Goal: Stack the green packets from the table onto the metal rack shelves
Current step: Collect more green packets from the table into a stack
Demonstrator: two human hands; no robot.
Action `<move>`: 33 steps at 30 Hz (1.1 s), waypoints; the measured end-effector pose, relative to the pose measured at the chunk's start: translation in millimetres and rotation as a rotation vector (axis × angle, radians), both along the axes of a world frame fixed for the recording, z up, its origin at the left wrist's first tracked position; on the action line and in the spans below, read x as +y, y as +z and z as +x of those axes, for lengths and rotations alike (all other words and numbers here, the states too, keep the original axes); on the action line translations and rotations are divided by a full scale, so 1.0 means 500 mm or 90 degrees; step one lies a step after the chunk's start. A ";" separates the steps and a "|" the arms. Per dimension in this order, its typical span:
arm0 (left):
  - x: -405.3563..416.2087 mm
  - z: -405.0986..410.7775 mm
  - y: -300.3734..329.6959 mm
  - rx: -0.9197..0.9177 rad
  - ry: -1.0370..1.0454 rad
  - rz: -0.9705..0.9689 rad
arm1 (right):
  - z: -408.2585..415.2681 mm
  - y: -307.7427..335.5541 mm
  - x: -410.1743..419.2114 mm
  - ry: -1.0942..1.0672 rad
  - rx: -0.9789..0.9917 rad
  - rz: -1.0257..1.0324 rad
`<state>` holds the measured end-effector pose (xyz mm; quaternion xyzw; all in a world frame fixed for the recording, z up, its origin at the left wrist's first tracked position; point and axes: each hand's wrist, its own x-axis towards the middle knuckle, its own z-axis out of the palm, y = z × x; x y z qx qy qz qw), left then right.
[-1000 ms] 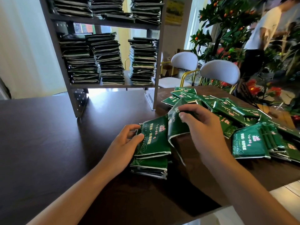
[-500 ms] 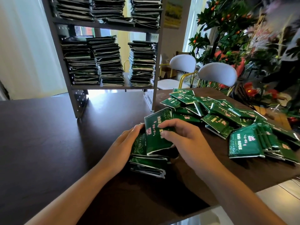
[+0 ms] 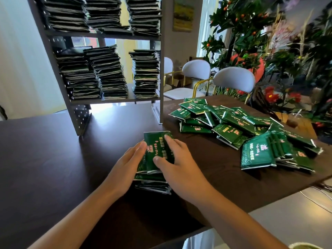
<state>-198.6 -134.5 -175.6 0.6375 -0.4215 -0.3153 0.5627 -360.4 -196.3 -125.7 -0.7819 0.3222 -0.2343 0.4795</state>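
Observation:
A small stack of green packets sits on the dark table in front of me. My left hand rests against the stack's left side with fingers straight. The fingers and thumb of my right hand press flat on the top packet. A loose pile of green packets spreads over the table to the right. The metal rack stands at the back, with tall packet stacks on its shelves.
Two grey chairs stand behind the table's far right edge. Leafy plants with orange fruit and red flowers fill the right background. The table's near edge runs diagonally at lower right, with pale floor beyond it.
My right hand carried a packet from the loose pile leftward and laid it flat on top of the small stack. My left hand stayed at the stack's left side.

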 end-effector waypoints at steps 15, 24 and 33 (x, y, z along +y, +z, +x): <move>-0.032 -0.082 0.093 0.198 -0.024 0.144 | -0.063 -0.011 -0.062 -0.006 -0.169 0.285; -0.094 -0.145 0.036 0.057 -0.067 -0.038 | -0.132 -0.016 -0.147 0.131 -0.219 0.179; -0.106 -0.179 0.020 0.063 -0.059 -0.101 | -0.124 -0.060 -0.149 0.130 -0.283 0.216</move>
